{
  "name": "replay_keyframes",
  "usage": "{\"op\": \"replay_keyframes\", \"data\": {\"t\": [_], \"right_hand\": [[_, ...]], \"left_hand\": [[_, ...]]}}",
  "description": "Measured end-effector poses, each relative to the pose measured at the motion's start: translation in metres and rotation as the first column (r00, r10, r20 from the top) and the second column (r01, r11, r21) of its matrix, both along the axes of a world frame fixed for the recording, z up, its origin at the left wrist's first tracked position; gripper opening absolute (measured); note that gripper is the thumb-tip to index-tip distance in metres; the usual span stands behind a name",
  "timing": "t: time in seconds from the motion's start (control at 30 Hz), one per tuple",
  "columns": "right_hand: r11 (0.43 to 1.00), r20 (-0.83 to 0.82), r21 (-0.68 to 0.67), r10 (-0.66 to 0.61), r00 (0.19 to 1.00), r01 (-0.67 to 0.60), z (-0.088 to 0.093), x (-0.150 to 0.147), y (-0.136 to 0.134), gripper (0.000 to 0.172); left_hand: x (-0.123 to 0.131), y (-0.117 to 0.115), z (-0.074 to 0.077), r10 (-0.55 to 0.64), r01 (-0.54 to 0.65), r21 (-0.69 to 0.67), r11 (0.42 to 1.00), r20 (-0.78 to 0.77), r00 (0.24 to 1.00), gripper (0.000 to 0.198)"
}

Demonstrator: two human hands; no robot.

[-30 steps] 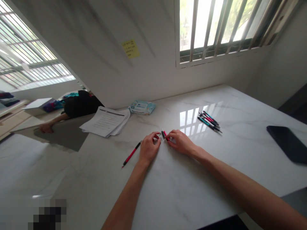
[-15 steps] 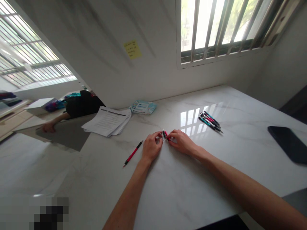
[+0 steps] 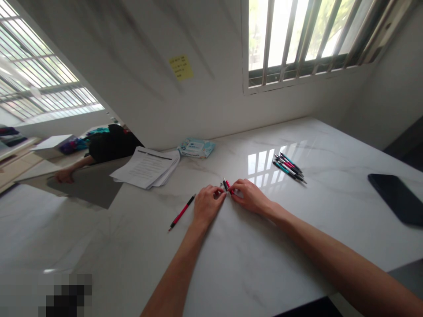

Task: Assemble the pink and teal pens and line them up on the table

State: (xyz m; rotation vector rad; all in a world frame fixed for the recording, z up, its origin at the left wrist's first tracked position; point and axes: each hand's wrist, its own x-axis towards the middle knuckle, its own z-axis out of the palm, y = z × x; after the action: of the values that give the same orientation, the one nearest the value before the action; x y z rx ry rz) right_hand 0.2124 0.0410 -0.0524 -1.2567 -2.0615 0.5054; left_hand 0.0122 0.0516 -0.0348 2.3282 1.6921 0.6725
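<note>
The left hand [image 3: 207, 206] and the right hand [image 3: 251, 196] rest on the white marble counter [image 3: 251, 264] with their fingertips meeting over a short red-and-black pen [image 3: 226, 184]. The pen stands tilted between them, near the middle of the counter. The left hand is curled, its thumb and forefinger closed on the pen's near side. The right hand pinches the red part from the other side, its other fingers folded under. Whether the pen is in one piece or two cannot be told at this size. A red pen [image 3: 181, 213] lies loose on the counter just left of the left hand, apart from it. A small pile of pens [image 3: 289, 167], teal, red and black, lies to the right, well beyond the right hand. Further back a stack of papers [image 3: 145, 167] sits beside a pack of wipes [image 3: 196, 147] near the wall. A dark phone [image 3: 395, 198] lies flat at the far right. A yellow note [image 3: 180, 67] sticks to the wall above.
</note>
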Motion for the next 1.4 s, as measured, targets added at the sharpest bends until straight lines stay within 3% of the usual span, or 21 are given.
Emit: {"op": "replay_keyframes", "data": {"t": [0.4,0.77,1.2,1.3,1.4], "right_hand": [[1.0,0.003,0.003,-0.002,1.0,0.002,0.0,-0.001,0.0,0.025],[1.0,0.008,-0.008,-0.013,1.0,0.013,0.002,-0.002,-0.003,0.027],[1.0,0.026,-0.02,0.007,1.0,-0.006,0.005,-0.002,-0.005,0.031],[0.999,0.017,-0.029,0.019,1.0,-0.018,0.006,-0.002,-0.004,0.025],[0.999,-0.002,-0.041,0.028,1.0,-0.028,0.007,-0.001,-0.003,0.023]], "left_hand": [[0.001,0.0,0.001,-0.001,0.001,0.004,1.0,-0.001,1.0,0.014],[-0.003,0.011,-0.006,0.1,-0.099,0.013,0.995,-0.004,0.995,0.024],[-0.001,0.008,-0.005,0.042,-0.042,-0.001,0.999,-0.003,0.999,0.024],[-0.007,0.01,0.001,0.03,-0.03,0.007,1.0,0.015,0.999,0.026],[-0.025,0.014,0.016,0.102,-0.1,0.042,0.994,-0.038,0.994,0.026]]}}
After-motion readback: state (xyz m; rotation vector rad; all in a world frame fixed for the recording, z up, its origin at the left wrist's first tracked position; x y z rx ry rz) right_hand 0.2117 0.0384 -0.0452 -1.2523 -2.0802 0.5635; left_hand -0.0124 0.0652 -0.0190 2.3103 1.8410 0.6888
